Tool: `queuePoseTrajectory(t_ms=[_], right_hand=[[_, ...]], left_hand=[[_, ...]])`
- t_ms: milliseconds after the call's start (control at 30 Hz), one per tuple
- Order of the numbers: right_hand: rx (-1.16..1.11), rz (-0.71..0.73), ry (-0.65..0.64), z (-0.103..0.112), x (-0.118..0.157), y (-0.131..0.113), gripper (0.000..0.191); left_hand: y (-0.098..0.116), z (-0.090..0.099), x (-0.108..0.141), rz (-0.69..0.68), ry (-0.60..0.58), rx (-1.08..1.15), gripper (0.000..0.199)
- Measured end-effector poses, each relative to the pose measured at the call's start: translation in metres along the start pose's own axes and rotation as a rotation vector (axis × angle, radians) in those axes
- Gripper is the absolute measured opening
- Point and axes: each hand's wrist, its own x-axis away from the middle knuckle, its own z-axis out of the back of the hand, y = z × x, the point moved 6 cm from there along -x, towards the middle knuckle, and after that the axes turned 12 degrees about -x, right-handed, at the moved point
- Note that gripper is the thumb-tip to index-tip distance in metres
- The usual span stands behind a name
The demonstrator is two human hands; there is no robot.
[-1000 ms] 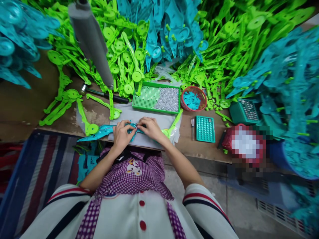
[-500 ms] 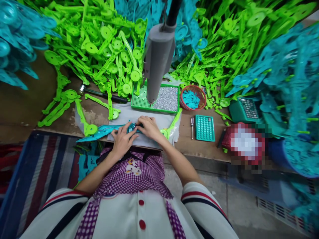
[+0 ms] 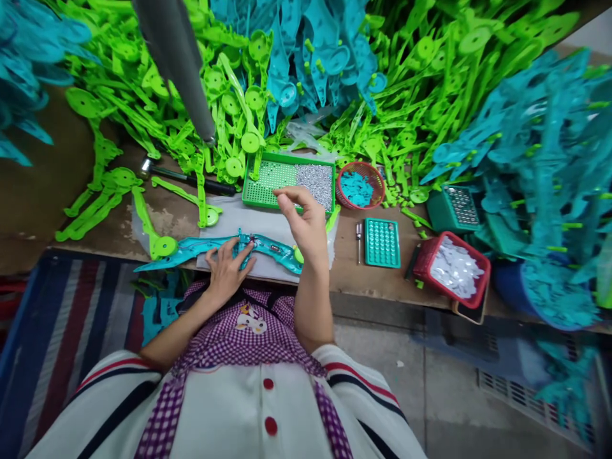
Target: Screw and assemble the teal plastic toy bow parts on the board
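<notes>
A long blue plastic piece [image 3: 272, 247] lies across the white cloth [image 3: 215, 220] at the table's front edge, with green parts at its ends. My left hand [image 3: 227, 269] rests on its middle, fingers spread over it and pressing near a small dark spot. Raised above the cloth, my right hand [image 3: 303, 220] has its thumb and fingers curled towards each other, just in front of the green tray [image 3: 268, 182] of small metal pieces; whether anything is between the fingertips is too small to tell. A grey hanging tool [image 3: 184, 70] slants down, blurred, at upper left.
Green and blue parts are heaped along the back. A hammer [image 3: 191, 180] lies left of the tray. To the right are a red basket [image 3: 380, 191], a teal tray [image 3: 382, 243], a small fork-like tool [image 3: 359, 242] and a red box [image 3: 421, 264] of white pieces.
My right hand has left the blue piece and risen towards the green tray. My left hand stays on the piece. The hanging tool has swung left, and the whole view has shifted slightly.
</notes>
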Motion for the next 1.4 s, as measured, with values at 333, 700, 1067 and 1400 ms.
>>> queuePoseTrajectory(t_ms=[333, 700, 1067, 1400], right_hand=[[0.403, -0.108, -0.109, -0.011, 0.098, 0.059, 0.028], [0.453, -0.213, -0.091, -0.036, 0.089, 0.06, 0.017], [0.529, -0.212, -0.227, -0.04, 0.076, 0.059, 0.014], [0.606, 0.029, -0.342, -0.036, 0.109, 0.062, 0.036]], left_hand=[[0.0, -0.001, 0.0, 0.0, 0.043, 0.042, 0.031], [0.002, 0.0, 0.0, 0.013, 0.054, 0.036, 0.031], [0.003, 0.001, 0.0, -0.005, 0.085, 0.011, 0.03], [0.001, -0.001, 0.001, 0.015, 0.074, 0.037, 0.03]])
